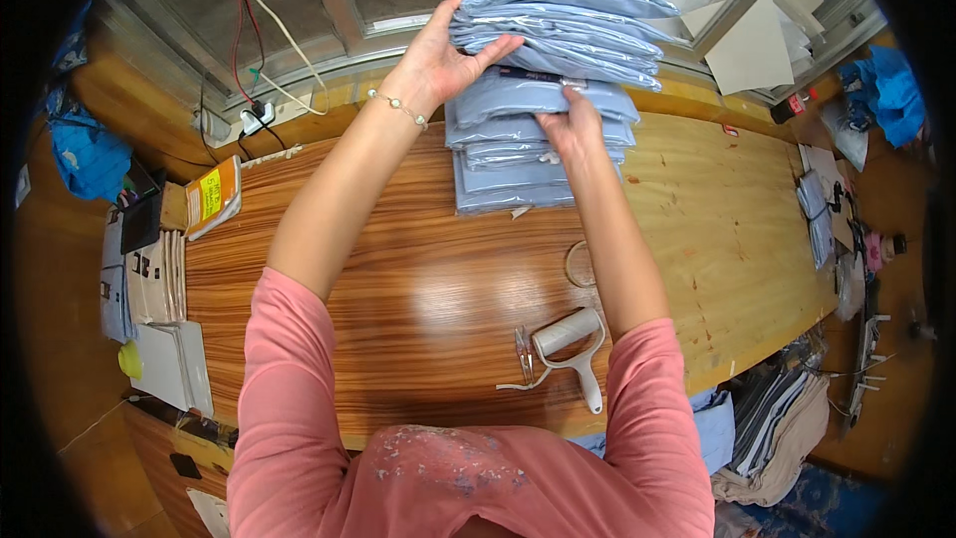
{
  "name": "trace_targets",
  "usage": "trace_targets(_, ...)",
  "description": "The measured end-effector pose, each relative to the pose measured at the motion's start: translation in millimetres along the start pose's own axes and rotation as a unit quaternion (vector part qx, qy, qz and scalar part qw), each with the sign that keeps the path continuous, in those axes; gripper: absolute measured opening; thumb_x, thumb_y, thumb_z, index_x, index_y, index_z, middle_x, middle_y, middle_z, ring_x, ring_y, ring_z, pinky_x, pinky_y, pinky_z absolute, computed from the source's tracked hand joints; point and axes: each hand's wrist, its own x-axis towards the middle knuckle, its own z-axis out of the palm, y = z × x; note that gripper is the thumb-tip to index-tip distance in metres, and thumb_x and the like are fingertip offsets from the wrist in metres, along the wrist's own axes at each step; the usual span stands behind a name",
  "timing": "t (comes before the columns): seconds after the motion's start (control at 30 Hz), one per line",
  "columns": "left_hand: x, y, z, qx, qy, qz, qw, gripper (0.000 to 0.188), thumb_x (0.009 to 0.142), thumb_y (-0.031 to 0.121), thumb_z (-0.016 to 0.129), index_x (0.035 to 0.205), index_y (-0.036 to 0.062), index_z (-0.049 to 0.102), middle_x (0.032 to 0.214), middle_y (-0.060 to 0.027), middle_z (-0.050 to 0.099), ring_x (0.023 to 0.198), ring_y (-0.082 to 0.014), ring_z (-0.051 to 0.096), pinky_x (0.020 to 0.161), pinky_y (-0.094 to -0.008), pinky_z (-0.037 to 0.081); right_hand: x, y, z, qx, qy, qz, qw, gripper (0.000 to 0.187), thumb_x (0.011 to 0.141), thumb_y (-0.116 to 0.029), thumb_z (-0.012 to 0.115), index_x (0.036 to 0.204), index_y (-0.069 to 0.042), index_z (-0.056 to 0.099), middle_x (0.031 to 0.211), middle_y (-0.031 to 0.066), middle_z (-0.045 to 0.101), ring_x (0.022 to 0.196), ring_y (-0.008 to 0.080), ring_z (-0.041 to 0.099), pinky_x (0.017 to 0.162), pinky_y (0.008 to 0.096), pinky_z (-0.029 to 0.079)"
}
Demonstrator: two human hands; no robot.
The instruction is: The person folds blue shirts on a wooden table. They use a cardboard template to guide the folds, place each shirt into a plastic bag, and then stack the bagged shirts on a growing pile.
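Observation:
Light blue folded shirts in clear plastic bags are piled at the far side of the table. My left hand (438,62) grips the left end of an upper bundle of bagged shirts (568,35), its thumb along the near side. That bundle is tilted above the lower stack of bagged shirts (508,154). My right hand (575,128) is on the near edge of the lower stack's upper shirts, its fingers closed at that edge. Part of its grip is hidden.
A lint roller (570,334), small metal tweezers-like tools (524,347) and a tape ring (580,264) lie nearer me on the wooden table (398,339). An orange-and-yellow book (214,197) and flat packages (159,279) line the left edge. A window frame (344,30) and power cords stand behind.

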Motion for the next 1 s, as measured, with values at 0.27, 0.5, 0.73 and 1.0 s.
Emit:
trace_targets(0.27, -18, 7, -31, 0.266, -0.048, -0.047, 0.962, 0.071, 0.09, 0.051, 0.046, 0.134, -0.0011, 0.029, 0.126, -0.0243, 0.046, 0.119, -0.0339, 0.047, 0.087, -0.0422, 0.052, -79, -46, -28, -0.218, -0.156, 0.13, 0.955, 0.044, 0.093, -0.021, 0.045, 0.127, 0.005, 0.037, 0.128, 0.0227, 0.044, 0.116, 0.0316, 0.049, 0.099, 0.0486, 0.04)
trace_targets(0.5, -12, 14, -92, 0.734, 0.044, 0.081, 0.673, 0.105, 0.077, 0.081, 0.015, 0.142, -0.0014, 0.016, 0.142, -0.0266, 0.027, 0.132, -0.0378, 0.027, 0.105, -0.0472, 0.027, -13, -174, -54, -0.426, 0.078, -0.332, 0.838, 0.038, 0.091, -0.029, 0.05, 0.115, -0.001, 0.054, 0.1, 0.0103, 0.061, 0.097, 0.0205, 0.056, 0.086, 0.0376, 0.044)
trace_targets(0.73, -9, -32, -78, 0.227, 0.092, 0.054, 0.968, 0.106, 0.075, 0.083, 0.021, 0.143, 0.0023, 0.018, 0.145, -0.0211, 0.023, 0.134, -0.033, 0.025, 0.108, -0.0478, 0.024, 47, -119, -30, -0.358, -0.025, -0.004, 0.933, 0.052, 0.095, -0.046, 0.036, 0.119, -0.003, 0.052, 0.114, 0.0141, 0.059, 0.104, 0.0249, 0.056, 0.088, 0.0398, 0.047)
trace_targets(1.0, 7, -33, -76, 0.298, 0.07, 0.075, 0.949, 0.077, 0.089, 0.065, 0.03, 0.135, 0.0039, 0.038, 0.133, -0.0154, 0.046, 0.122, -0.0273, 0.043, 0.101, -0.0423, 0.036, 72, -130, -45, -0.318, -0.093, 0.007, 0.943, 0.05, 0.096, -0.041, 0.035, 0.119, 0.001, 0.051, 0.114, 0.0147, 0.058, 0.1, 0.0258, 0.058, 0.086, 0.0409, 0.05)
